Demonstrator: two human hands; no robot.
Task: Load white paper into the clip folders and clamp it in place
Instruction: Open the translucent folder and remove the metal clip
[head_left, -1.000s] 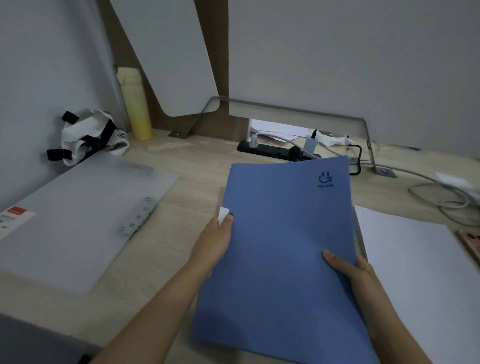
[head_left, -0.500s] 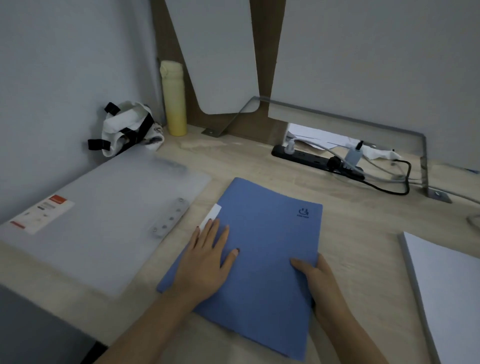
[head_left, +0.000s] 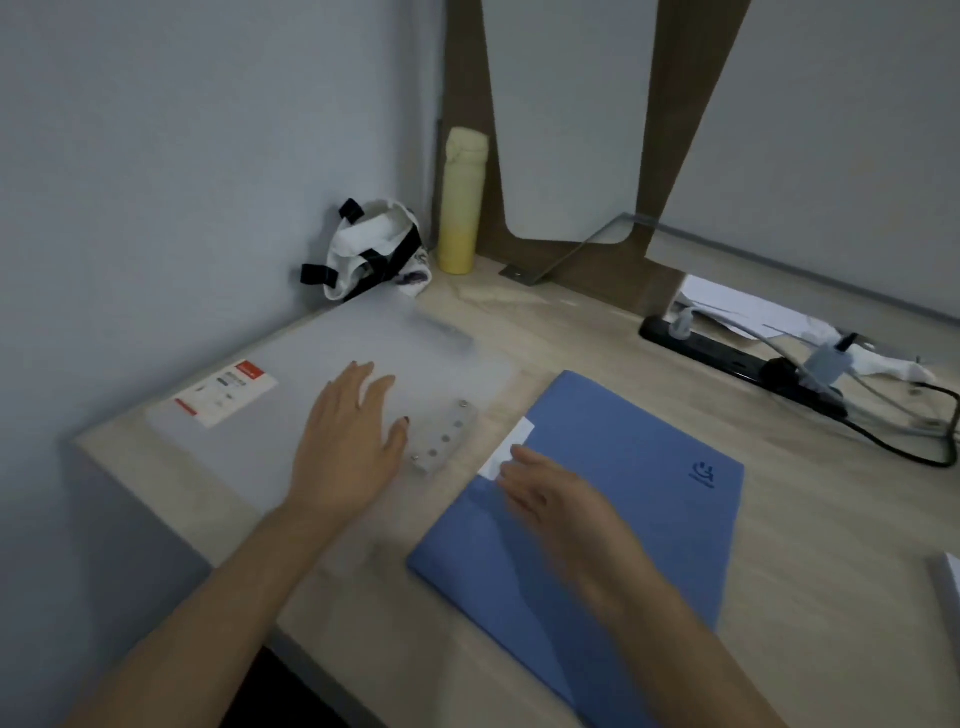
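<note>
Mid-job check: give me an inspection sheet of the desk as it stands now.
Surface: wooden desk, partly covered by folders.
Job's things: blue folder closed, flat; translucent folder flat beside it; white paper at right edge.
Clutter: yellow bottle, white bag in the back corner.
Hands: left hand flat over translucent folder; right hand blurred, open, over blue folder.
Cables: power strip with plugs; black cable looping right.
Surroundings: grey partition panels behind.

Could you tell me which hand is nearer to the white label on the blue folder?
Right. The right hand has fingertips at the white label; the left hand is spread over the frosted folder, further left.
</note>
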